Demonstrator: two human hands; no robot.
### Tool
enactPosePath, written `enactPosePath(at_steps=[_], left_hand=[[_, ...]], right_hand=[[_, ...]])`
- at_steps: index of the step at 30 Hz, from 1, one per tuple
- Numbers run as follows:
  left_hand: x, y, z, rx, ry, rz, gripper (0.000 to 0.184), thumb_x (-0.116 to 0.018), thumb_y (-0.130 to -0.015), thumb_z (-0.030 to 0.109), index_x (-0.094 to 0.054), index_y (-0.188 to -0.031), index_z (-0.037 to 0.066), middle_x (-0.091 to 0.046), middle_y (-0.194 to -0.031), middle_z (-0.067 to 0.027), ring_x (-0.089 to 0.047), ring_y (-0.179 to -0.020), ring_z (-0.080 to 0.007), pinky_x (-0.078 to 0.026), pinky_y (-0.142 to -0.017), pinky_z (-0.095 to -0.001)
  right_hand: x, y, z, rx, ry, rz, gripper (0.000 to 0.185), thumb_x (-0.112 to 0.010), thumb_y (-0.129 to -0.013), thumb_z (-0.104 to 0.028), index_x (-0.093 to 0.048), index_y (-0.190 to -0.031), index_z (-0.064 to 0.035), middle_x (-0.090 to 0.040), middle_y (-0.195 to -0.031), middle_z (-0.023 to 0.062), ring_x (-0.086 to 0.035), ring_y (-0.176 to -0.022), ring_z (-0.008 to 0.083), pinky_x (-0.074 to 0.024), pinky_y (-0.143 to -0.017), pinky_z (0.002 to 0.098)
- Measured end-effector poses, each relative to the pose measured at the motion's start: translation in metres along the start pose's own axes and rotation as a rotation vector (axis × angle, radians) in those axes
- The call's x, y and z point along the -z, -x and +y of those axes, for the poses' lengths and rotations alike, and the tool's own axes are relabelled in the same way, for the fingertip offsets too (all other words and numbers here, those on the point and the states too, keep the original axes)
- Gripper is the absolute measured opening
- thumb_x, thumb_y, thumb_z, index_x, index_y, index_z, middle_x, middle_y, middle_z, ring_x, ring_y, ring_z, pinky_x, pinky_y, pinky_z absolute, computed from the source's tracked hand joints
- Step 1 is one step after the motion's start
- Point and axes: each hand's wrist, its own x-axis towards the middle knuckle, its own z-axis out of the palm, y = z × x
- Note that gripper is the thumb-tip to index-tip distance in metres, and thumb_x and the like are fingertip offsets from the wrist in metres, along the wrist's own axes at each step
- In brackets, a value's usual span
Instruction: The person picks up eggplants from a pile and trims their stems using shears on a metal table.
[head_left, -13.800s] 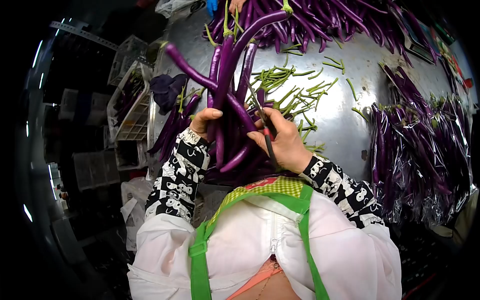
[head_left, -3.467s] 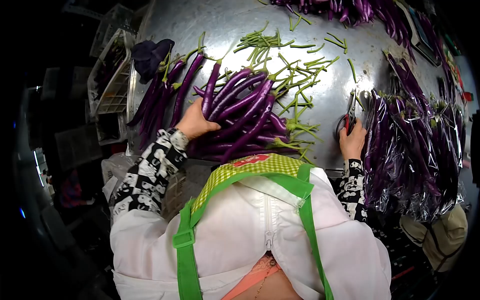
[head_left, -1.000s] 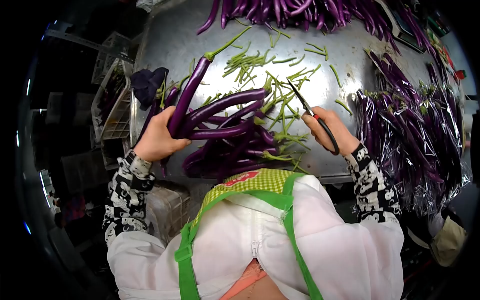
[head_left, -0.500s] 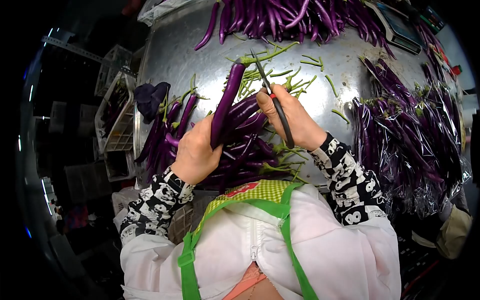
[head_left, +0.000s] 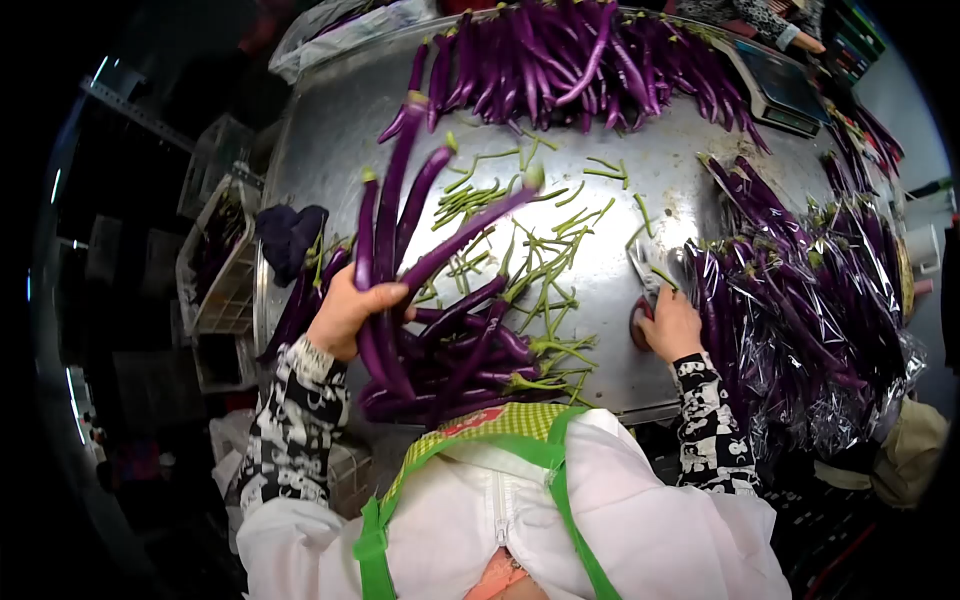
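Note:
My left hand (head_left: 345, 312) is closed round several long purple eggplants (head_left: 386, 230), their trimmed tops fanned out away from me and slightly blurred. Below them, against the near table edge, lies a pile of eggplants (head_left: 480, 350) with long green stems pointing right. Over at the right, my right hand (head_left: 672, 328) grips a pair of scissors (head_left: 643, 268), low over the metal table (head_left: 625, 385). Its blades point away from me; part of the handle is hidden by the fingers. Cut green stems (head_left: 470, 202) lie scattered between the hands.
A broad row of eggplants (head_left: 540, 70) covers the far side, beside a scale (head_left: 778, 88). Eggplants in clear plastic (head_left: 790, 310) fill the right. A dark cloth bundle (head_left: 290, 240) and crate (head_left: 225, 250) are left. Another person's hand (head_left: 808, 42) shows at the far right.
The scissors moved from an eggplant's stem down and right to the table with my right hand. My left hand shifted left; the stem of its eggplant is now cut short.

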Motion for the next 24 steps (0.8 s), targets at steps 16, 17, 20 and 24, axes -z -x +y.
enactPosePath(at_steps=[16,17,20,24], left_hand=[[-0.076,-0.083,-0.019,-0.093,0.250,-0.183,0.043,-0.063,-0.093,0.025,-0.051,-0.127,0.002,-0.063,-0.111,-0.0090,-0.064,-0.097,-0.0168,-0.053,-0.088,-0.0305],[-0.082,-0.090,-0.015,-0.142,0.187,-0.125,0.045,-0.063,-0.094,0.029,-0.051,-0.128,0.004,-0.063,-0.112,-0.0073,-0.062,-0.098,-0.0144,-0.052,-0.088,-0.0286],[-0.067,-0.107,0.009,-0.198,-0.037,-0.261,0.064,-0.057,-0.095,0.045,-0.040,-0.141,0.004,-0.053,-0.130,-0.0073,-0.052,-0.116,-0.0148,-0.043,-0.099,-0.0290],[-0.036,-0.101,0.028,-0.472,-0.316,-0.076,0.071,-0.060,-0.095,0.037,-0.030,-0.147,0.000,-0.047,-0.141,-0.0164,-0.048,-0.127,-0.0230,-0.038,-0.106,-0.0331]], right_hand=[[0.062,-0.056,-0.215,0.339,-1.407,-0.320,0.100,-0.085,-0.069,-0.013,-0.018,-0.142,0.0018,-0.048,-0.128,0.0190,-0.051,-0.118,0.0264,-0.0475,-0.097,0.0355],[0.056,-0.063,-0.221,0.273,-1.383,-0.214,0.094,-0.086,-0.067,-0.012,-0.026,-0.138,0.0015,-0.052,-0.122,0.0151,-0.055,-0.112,0.0233,-0.0497,-0.093,0.0332],[0.050,-0.084,-0.223,0.195,-1.527,-0.154,0.071,-0.085,-0.065,-0.006,-0.044,-0.123,-0.0016,-0.062,-0.100,0.0065,-0.063,-0.089,0.0159,-0.0539,-0.077,0.0289],[0.059,-0.154,-0.202,0.326,-1.304,0.140,0.051,-0.085,-0.070,-0.014,-0.054,-0.109,-0.0016,-0.067,-0.092,0.0066,-0.064,-0.078,0.0138,-0.0536,-0.072,0.0282]])
